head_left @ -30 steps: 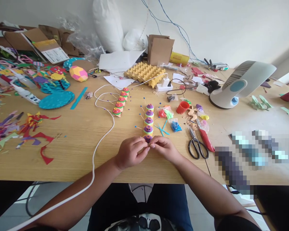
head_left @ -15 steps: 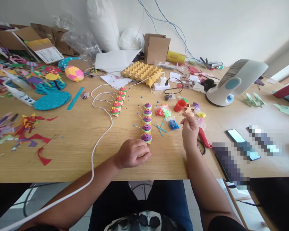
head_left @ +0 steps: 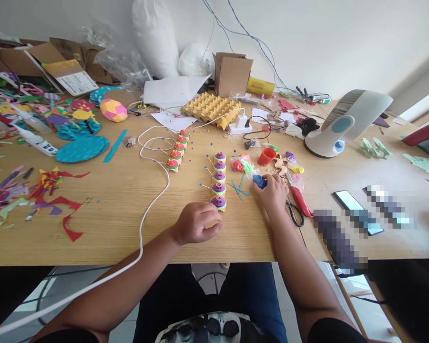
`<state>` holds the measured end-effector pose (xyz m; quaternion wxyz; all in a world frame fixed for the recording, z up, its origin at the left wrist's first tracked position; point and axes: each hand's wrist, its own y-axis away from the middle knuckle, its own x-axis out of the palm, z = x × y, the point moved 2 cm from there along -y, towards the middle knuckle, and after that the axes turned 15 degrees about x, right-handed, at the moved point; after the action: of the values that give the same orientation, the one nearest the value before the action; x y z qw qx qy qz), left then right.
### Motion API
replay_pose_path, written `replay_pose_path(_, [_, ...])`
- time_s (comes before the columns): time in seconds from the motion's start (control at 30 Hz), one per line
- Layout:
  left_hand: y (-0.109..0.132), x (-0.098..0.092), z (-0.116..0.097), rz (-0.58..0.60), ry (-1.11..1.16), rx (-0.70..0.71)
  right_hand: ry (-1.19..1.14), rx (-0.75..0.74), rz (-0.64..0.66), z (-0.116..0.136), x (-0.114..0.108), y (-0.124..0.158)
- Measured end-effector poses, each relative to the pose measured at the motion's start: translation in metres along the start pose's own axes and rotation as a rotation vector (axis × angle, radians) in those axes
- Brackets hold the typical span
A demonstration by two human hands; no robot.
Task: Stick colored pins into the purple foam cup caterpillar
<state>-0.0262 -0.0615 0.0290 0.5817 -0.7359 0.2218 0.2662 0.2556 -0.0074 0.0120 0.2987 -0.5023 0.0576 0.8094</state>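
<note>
My left hand point(head_left: 199, 222) rests near the table's front edge, fingers curled, beside the nearest end of a row of purple-topped egg-carton cups point(head_left: 219, 176) with blue-tipped pins. Whether it pinches anything is hidden. My right hand point(head_left: 272, 192) reaches down over a blue clay packet point(head_left: 260, 181), its fingertips at the packet's right side and partly covering it. Thin blue strips point(head_left: 240, 187) lie between the row and that hand. Farther left stands a second row of red-topped cups point(head_left: 177, 151).
A red cup point(head_left: 267, 156), clay packets point(head_left: 242, 165), a red-handled tool point(head_left: 301, 201) and black-handled scissors point(head_left: 294, 213) surround the right hand. A white fan point(head_left: 346, 123) and phone point(head_left: 358, 212) stand and lie right. A white cable point(head_left: 142, 228) crosses the left side.
My right hand has moved down and left from beside the red cup onto the blue clay packet. My left hand has barely moved. The view has shifted slightly.
</note>
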Motion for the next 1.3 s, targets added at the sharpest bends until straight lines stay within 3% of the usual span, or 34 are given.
replay_pose_path(0.2, [0.000,-0.005,0.003,-0.164,-0.111,-0.115,-0.524,-0.296,0.219,0.023,-0.013,0.021])
replay_pose_path(0.33, [0.000,-0.006,0.004,-0.202,-0.105,-0.166,-0.544,-0.619,0.325,0.042,-0.022,0.051])
replay_pose_path(0.47, [-0.001,-0.005,0.005,-0.193,-0.036,-0.271,-0.528,-0.763,0.423,0.048,-0.022,0.068])
replay_pose_path(0.7, [-0.002,-0.001,0.004,-0.191,0.137,-0.373,-0.495,-0.819,0.485,0.052,-0.020,0.076])
replay_pose_path(0.9, [-0.002,0.003,0.002,-0.158,0.178,-0.372,-0.315,-0.823,0.332,0.051,-0.011,0.080])
replay_pose_path(1.0, [-0.004,0.003,0.000,-0.143,0.191,-0.353,-0.307,-0.847,0.321,0.054,-0.010,0.084])
replay_pose_path(1.3, [-0.005,0.001,0.000,-0.145,0.245,-0.350,-0.487,-0.840,0.482,0.060,-0.009,0.092])
